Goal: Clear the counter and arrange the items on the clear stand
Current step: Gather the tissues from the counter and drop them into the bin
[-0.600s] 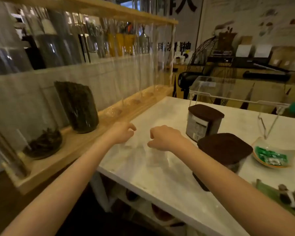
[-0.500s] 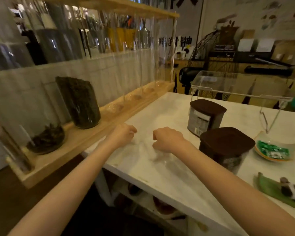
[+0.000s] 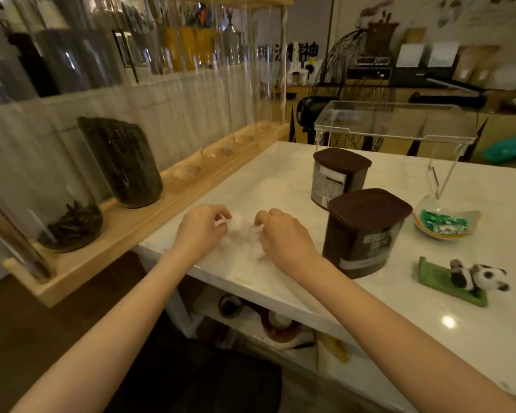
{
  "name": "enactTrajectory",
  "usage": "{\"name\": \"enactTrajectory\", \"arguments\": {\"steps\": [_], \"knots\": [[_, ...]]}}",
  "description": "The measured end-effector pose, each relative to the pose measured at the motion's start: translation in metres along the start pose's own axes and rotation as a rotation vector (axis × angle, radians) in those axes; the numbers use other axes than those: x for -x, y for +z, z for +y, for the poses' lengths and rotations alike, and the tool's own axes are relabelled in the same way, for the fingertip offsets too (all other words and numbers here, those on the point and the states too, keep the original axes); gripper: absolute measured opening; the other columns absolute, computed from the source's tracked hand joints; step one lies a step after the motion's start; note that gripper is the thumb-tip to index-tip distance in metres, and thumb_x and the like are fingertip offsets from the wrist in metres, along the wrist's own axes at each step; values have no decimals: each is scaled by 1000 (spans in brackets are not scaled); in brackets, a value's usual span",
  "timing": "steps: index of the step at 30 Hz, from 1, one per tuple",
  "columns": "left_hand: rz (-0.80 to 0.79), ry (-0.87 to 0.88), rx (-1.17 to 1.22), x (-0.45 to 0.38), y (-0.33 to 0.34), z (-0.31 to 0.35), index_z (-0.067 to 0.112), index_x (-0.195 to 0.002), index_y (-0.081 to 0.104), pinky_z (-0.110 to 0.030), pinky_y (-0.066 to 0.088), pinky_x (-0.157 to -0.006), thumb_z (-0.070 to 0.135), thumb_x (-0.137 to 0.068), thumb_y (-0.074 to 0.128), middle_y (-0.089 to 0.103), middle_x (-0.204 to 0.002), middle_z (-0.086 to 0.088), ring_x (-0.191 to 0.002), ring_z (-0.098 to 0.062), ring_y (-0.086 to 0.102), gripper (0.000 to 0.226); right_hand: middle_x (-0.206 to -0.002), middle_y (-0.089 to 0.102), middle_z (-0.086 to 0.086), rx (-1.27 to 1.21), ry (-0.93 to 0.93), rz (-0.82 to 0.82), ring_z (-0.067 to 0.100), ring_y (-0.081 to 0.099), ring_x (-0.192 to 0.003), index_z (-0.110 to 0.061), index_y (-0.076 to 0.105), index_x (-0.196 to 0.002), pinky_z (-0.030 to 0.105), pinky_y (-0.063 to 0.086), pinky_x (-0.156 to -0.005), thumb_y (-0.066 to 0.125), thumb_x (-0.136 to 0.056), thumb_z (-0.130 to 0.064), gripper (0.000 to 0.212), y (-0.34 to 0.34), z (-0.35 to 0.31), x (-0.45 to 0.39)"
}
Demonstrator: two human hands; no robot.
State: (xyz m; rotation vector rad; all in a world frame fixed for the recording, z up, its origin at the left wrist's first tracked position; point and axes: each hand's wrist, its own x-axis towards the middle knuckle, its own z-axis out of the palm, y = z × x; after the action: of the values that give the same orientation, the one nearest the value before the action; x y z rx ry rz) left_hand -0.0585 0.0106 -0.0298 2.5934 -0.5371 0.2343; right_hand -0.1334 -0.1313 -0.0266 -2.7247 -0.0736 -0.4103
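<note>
My left hand (image 3: 201,231) and my right hand (image 3: 283,236) hover side by side over the white counter (image 3: 280,174) near its left edge. Both pinch the edges of a thin, nearly see-through plastic piece (image 3: 240,231) stretched between them; I cannot tell what it is. A brown-lidded tin (image 3: 367,234) stands just right of my right hand, and a second one (image 3: 337,177) stands behind it. The clear stand (image 3: 393,135) rises at the back of the counter with nothing on top. A small dish (image 3: 471,217) of green packets sits by the stand's right leg.
A panda figure on a green base (image 3: 435,272) lies at the right front. A wooden rack (image 3: 125,225) with tall glass jars, one full of dark leaves (image 3: 122,162), runs along the left. A shelf with bowls sits under the counter (image 3: 280,326).
Both hands have stayed almost in place over the counter. Their fingertips now show white edges pinched between them. The view has tilted slightly.
</note>
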Motion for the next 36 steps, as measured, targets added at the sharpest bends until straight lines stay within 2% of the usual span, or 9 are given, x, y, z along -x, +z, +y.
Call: {"name": "enactTrajectory", "arguments": {"steps": [5,9,12,16,19,21,24,32,36], "knots": [[11,101,115,39,-20,46,15,-93,69,-38,53,-79,10,-77,62,69,-99,-8,-81,-23,66,18,-104,61,10,-120,-8,54,27,59,-91,-14,64,-106,33,46,-75,49,-87,-10,24,-29,-6,51],[-35,201,213,80,-19,93,15,-81,72,-7,44,-60,6,-75,64,67,-92,-1,-61,-15,65,14,-91,61,6,-189,60,116,17,56,-83,-12,69,-94,18,35,-67,50,-85,-9,21,-54,12,111],[-98,273,290,123,-2,130,17,-81,72,-12,45,-58,5,-75,63,65,-95,0,-68,-19,66,17,-86,61,2,-242,153,149,6,46,-73,-13,71,-87,13,31,-60,52,-82,-7,20,-70,31,170],[-240,370,375,187,37,167,13,-91,72,-21,48,-75,3,-78,59,68,-101,-3,-83,-17,64,21,-82,61,-1,-310,300,111,3,46,-64,-15,71,-87,7,33,-60,55,-81,-8,18,-82,57,257],[-354,397,382,231,79,182,15,-97,71,-1,40,-72,7,-81,56,67,-104,0,-82,-4,57,24,-84,62,0,-328,420,93,6,52,-69,-14,71,-87,8,35,-63,54,-83,-9,18,-75,80,319],[-445,354,366,256,112,186,16,-102,70,3,37,-71,9,-82,54,66,-110,1,-87,-3,56,26,-84,64,5,-326,521,81,15,56,-72,-14,70,-87,8,37,-61,53,-84,-10,18,-61,97,356],[-589,296,319,287,166,186,12,-110,66,-13,36,-86,9,-80,54,62,-122,-5,-109,-14,56,32,-72,63,5,-362,647,43,19,55,-64,-12,70,-92,13,36,-53,52,-85,-7,20,-30,127,402],[-835,100,266,327,324,155,-2,-112,61,-35,42,-97,-5,-70,66,59,-124,-21,-116,-33,55,42,-102,67,17,-371,940,-127,31,63,-95,-7,66,-108,11,32,-62,61,-76,-2,33,93,223,484],[-850,14,191,344,412,133,2,-114,60,-17,39,-88,2,-78,60,64,-120,-18,-108,-25,62,36,-116,62,23,-434,1048,-225,34,61,-104,-4,64,-110,24,44,-85,58,-76,6,36,174,265,519]]}}
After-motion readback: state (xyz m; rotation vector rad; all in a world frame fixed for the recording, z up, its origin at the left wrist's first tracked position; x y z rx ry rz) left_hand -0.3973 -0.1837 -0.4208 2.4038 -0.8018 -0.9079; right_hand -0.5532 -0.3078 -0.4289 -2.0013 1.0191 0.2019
